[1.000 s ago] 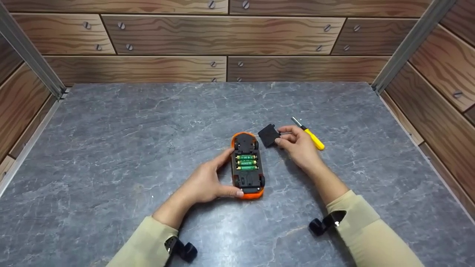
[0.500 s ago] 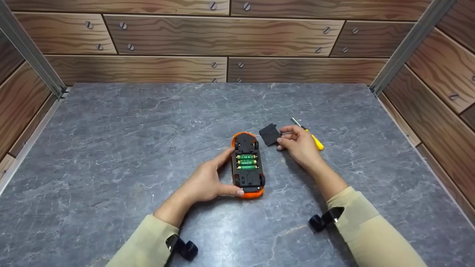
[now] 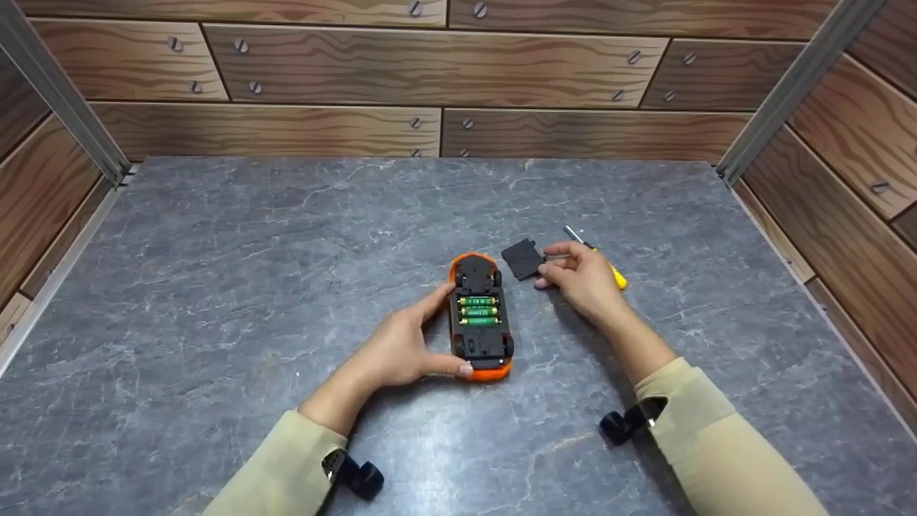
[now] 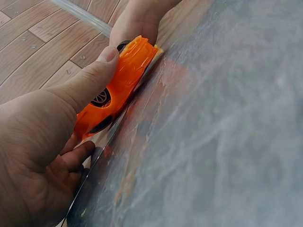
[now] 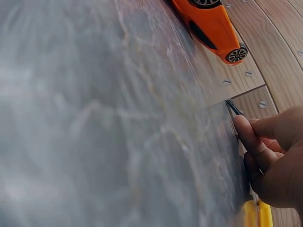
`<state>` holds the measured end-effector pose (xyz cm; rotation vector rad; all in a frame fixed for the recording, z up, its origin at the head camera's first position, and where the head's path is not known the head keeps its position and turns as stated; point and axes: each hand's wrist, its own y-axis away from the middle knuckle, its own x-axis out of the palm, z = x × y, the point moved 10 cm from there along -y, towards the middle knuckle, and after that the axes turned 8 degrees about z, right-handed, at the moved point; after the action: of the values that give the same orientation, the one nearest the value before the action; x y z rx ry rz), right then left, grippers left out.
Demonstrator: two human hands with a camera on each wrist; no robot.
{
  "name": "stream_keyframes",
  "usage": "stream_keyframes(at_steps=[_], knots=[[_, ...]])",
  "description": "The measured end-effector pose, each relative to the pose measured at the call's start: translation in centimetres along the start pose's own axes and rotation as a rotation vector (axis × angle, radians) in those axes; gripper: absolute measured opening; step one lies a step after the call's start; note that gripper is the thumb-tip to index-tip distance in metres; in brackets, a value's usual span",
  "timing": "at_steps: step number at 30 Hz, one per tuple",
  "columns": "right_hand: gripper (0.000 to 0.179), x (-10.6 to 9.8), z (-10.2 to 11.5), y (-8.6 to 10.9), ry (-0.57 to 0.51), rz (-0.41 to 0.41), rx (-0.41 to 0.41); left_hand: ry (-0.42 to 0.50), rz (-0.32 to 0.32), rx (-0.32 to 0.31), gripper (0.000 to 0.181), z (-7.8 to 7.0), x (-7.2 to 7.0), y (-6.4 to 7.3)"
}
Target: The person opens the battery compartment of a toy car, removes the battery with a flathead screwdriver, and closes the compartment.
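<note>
An orange toy car lies upside down on the table, wheels up. Several green batteries sit side by side in its uncovered compartment. My left hand grips the car from the left, thumb at the near end and index finger along the side. In the left wrist view the thumb presses the car's orange body. My right hand pinches a square black battery cover by its right edge, low over the table to the right of the car. The right wrist view shows this cover edge-on.
A screwdriver with a yellow handle lies just beyond the right hand, which partly hides it. Wood-patterned panels stand behind and at both sides of the grey marbled table.
My right hand has shifted slightly right with the battery cover, hiding more of the screwdriver. The left hand and the car stay in place; the head view shifts a little.
</note>
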<state>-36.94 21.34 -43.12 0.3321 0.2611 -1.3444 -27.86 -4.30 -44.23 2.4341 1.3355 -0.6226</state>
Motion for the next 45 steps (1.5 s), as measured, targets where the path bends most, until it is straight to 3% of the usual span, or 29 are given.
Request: stream_keyframes(at_steps=[11,19,31,40,45], knots=[[0.041,-0.2,-0.2,0.4,-0.076,0.003,0.004,-0.012,0.004,0.001,0.126,-0.1,0.0,-0.1],[0.042,-0.9,-0.2,1.0,-0.034,-0.007,0.017,-0.007,0.002,-0.011,0.128,0.1,0.0,-0.1],[0.042,-2.1,0.4,1.8,-0.081,0.012,-0.049,-0.009,0.001,-0.013,0.128,0.1,0.0,0.0],[0.043,-5.6,2.5,2.4,-0.069,-0.130,-0.151,-0.020,0.000,0.003,0.126,0.1,0.1,-0.1],[0.041,-7.9,2.2,2.3,-0.059,-0.183,-0.168,-0.023,-0.001,0.004,0.126,0.1,0.0,-0.2]])
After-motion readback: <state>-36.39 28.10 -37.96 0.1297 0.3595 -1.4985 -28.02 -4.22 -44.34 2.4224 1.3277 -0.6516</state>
